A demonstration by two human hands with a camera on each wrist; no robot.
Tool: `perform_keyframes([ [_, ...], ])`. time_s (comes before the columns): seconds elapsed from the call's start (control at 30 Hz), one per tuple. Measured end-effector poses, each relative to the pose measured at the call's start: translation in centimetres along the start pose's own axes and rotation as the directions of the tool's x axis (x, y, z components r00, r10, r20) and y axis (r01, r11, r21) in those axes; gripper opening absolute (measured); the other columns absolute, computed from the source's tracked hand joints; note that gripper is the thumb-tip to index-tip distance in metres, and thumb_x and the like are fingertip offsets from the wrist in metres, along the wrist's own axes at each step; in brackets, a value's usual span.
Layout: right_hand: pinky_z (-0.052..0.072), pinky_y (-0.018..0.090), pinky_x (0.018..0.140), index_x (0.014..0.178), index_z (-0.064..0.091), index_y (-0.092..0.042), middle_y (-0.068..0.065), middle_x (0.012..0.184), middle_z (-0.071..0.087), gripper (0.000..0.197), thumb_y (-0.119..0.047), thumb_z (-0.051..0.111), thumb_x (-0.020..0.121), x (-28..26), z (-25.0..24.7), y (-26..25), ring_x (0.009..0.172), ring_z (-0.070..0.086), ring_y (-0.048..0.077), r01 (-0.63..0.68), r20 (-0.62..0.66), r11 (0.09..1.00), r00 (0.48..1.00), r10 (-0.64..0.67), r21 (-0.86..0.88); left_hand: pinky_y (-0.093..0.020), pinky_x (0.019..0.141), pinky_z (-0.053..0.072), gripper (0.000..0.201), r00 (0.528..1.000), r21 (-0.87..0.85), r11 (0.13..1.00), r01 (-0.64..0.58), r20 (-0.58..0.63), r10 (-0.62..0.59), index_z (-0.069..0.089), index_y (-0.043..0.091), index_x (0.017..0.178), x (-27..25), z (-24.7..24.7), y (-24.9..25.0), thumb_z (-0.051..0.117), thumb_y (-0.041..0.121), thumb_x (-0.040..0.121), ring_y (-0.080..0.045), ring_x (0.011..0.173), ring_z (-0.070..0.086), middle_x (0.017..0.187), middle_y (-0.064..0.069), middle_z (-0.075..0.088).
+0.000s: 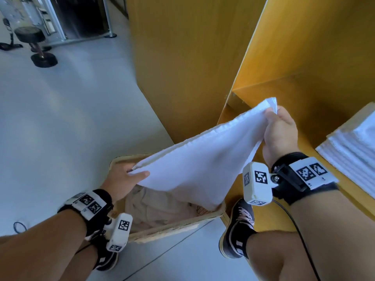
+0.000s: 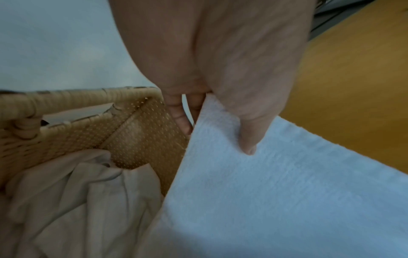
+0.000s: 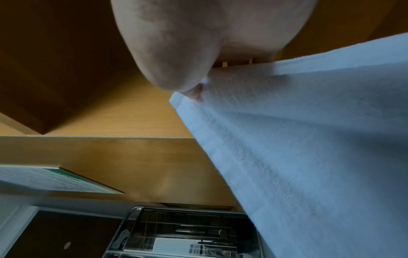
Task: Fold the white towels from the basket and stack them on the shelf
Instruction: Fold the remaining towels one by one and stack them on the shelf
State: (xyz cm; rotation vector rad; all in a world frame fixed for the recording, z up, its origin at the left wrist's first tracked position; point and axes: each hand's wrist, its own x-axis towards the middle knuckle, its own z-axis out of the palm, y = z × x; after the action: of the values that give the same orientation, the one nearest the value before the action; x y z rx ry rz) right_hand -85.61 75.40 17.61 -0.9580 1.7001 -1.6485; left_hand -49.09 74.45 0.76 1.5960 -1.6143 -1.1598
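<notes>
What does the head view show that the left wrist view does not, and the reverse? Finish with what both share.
Only the head view shows the right hand gripping the towel's far corner, the stack of folded towels on the shelf, and the shoes. Only the left wrist view shows the basket's woven inner wall and handle opening up close. Both show the left hand pinching the towel, and beige cloth in the basket.
</notes>
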Motion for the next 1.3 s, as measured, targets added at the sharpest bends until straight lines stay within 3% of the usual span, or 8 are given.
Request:
perform_keyframes([
  [0.13,0.04,0.033,0.072,0.1,0.056,0.001,0.008,0.086,0.05,0.025,-0.021,0.046,0.106,-0.7,-0.9,0.3,0.08,0.048,0.021,0.013,0.001,0.998,1.0,-0.013,-0.055,-0.026,0.055,0.029,0.054,0.99,-0.025,1.0,0.014,-0.141,-0.017,0.044,0.022,0.051,-1.0,-2.3,1.4,0.085,0.021,0.086,-0.008,0.053,0.034,0.054,0.012,0.036],
  [0.3,0.042,0.025,0.065,0.087,0.06,-0.013,-0.006,0.07,0.051,0.024,-0.024,0.049,0.105,-1.7,-2.4,-0.6,0.06,0.049,0.003,0.022,-0.005,0.996,1.0,-0.023,-0.085,-0.025,0.067,0.048,0.01,0.963,-0.156,0.988,-0.02,-0.268,-0.023,0.08,0.011,0.078,-1.8,-5.7,4.8,0.089,0.013,0.081,-0.011,0.063,0.062,0.072,0.0,0.073],
  [0.53,0.029,0.036,0.07,0.084,0.052,-0.003,0.002,0.074,0.036,0.029,-0.024,0.052,0.104,-2.8,-4.6,-5.5,0.072,0.035,0.018,0.097,0.003,0.988,0.995,-0.098,-0.124,-0.025,0.06,0.044,0.018,0.932,-0.167,0.978,-0.126,-0.358,0.059,0.073,0.009,0.073,-3.5,-9.8,11.0,0.085,0.011,0.086,-0.01,0.058,0.057,0.062,0.007,0.064],
  [0.7,0.031,0.039,0.077,0.091,0.053,0.003,0.006,0.083,0.043,0.033,-0.027,0.052,0.103,-3.3,-6.9,-9.9,0.08,0.039,0.022,0.167,0.05,0.976,0.986,-0.162,-0.142,-0.026,0.068,0.046,0.013,0.893,-0.116,0.963,-0.244,-0.413,0.177,0.075,0.004,0.081,-5.7,-12.2,15.6,0.083,0.011,0.089,-0.02,0.077,0.062,0.089,-0.004,0.072],
  [0.93,0.025,0.034,0.066,0.054,0.041,-0.026,-0.014,0.056,0.032,0.047,-0.021,0.05,0.1,-4.7,-10.3,-16.1,0.066,0.031,0.017,0.237,0.051,0.952,0.972,-0.231,-0.192,-0.025,0.076,0.051,0.018,0.851,-0.009,0.935,-0.354,-0.418,0.318,0.077,0.023,0.084,-9.0,-14.7,22.4,0.078,0.007,0.093,-0.015,0.088,0.066,0.099,0.005,0.074],
  [1.0,0.022,0.034,0.065,0.056,0.033,-0.026,-0.014,0.056,0.026,0.045,-0.019,0.048,0.097,-5.1,-11.4,-18.0,0.065,0.026,0.018,0.248,0.042,0.949,0.969,-0.245,-0.194,-0.032,0.081,0.053,0.009,0.839,-0.008,0.931,-0.365,-0.437,0.325,0.076,0.018,0.098,-10.0,-15.3,24.5,0.077,0.01,0.094,-0.024,0.091,0.065,0.106,-0.005,0.073],
  [1.13,0.027,0.033,0.063,0.056,0.038,-0.026,-0.015,0.052,0.032,0.044,-0.022,0.049,0.098,-6.2,-13.7,-21.4,0.062,0.031,0.018,0.291,0.028,0.926,0.956,-0.293,-0.24,-0.03,0.074,0.053,0.038,0.79,0.02,0.897,-0.442,-0.465,0.4,0.061,0.026,0.125,-12.1,-16.5,28.1,0.08,0.016,0.092,-0.016,0.085,0.064,0.104,0.001,0.066],
  [1.3,0.035,0.038,0.067,0.071,0.051,-0.01,0.0,0.064,0.044,0.034,-0.027,0.05,0.101,-7.4,-16.9,-25.4,0.068,0.042,0.021,0.349,0.023,0.888,0.933,-0.359,-0.298,-0.038,0.074,0.055,0.007,0.77,0.025,0.9,-0.434,-0.508,0.386,0.078,0.021,0.085,-14.0,-17.3,32.1,0.078,0.017,0.091,-0.027,0.077,0.067,0.09,-0.014,0.076],
])
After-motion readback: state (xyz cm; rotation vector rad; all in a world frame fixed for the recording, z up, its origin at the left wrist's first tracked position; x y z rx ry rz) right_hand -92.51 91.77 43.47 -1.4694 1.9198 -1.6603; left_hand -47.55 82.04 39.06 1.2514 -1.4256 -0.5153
